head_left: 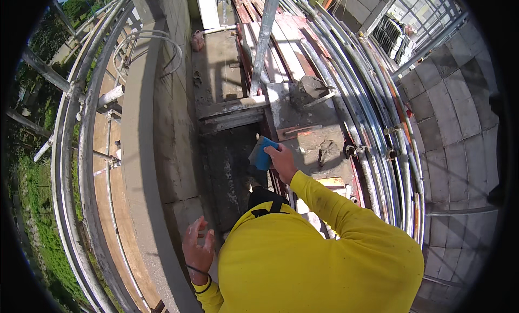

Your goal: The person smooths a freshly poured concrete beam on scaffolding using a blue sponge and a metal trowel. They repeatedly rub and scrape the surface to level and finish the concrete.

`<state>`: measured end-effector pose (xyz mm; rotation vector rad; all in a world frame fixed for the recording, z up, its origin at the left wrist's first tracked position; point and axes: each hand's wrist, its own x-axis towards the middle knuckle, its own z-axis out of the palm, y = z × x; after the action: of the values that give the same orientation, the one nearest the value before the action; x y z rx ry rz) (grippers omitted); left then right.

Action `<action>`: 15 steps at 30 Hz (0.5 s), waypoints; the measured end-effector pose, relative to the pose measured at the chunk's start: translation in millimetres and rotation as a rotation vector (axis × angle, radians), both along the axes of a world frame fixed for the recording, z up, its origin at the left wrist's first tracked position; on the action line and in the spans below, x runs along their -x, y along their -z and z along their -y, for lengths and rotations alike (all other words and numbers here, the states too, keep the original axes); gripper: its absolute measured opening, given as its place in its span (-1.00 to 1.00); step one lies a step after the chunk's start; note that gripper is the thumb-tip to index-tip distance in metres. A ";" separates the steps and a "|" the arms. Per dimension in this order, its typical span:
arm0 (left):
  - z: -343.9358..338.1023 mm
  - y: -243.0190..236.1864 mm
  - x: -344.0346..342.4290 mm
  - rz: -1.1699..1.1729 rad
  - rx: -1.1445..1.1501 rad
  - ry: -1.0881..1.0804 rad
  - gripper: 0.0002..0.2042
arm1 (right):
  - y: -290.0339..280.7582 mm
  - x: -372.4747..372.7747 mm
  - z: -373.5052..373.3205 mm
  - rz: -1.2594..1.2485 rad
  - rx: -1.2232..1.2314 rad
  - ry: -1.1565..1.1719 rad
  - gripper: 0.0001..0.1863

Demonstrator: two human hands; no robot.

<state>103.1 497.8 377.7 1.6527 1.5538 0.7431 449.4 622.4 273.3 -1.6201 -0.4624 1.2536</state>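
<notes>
My right hand [282, 160] grips a flat scraper [263, 153] with a blue back and a thin greyish edge. It is in front of my body, above the dark gap between the boards. My left hand [198, 247] is raised beside the block wall [177, 151], its fingers loosely bent and apart, with nothing in them. A dark band circles that wrist. The wall's top [139, 129] carries a smooth grey coat and runs along my left side.
Scaffold tubes [70, 167] and a plywood strip [108, 194] lie beyond the wall. An upright pole [265, 43] stands ahead. Long pipes [373, 129] are stacked at my right, near a mortar-smeared board [319, 145] and a dark bucket-like container [311, 89]. A cable coil [175, 56] hangs over the wall.
</notes>
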 end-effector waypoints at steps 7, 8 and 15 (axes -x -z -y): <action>-42.8 63.1 -25.8 -0.128 0.284 0.103 -0.58 | 114.5 -166.0 9.5 -0.139 0.249 0.425 -0.62; -50.8 68.2 -31.0 -0.148 0.301 0.118 -0.59 | 124.6 -182.6 16.8 -0.166 0.288 0.463 -0.61; -117.4 78.4 -74.5 -0.280 0.320 0.192 -0.61 | 174.6 -247.2 11.2 -0.374 0.235 0.577 -0.58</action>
<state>177.6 615.2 299.3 1.6801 1.5772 0.1546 696.6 611.2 98.7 -1.5069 0.3769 1.1459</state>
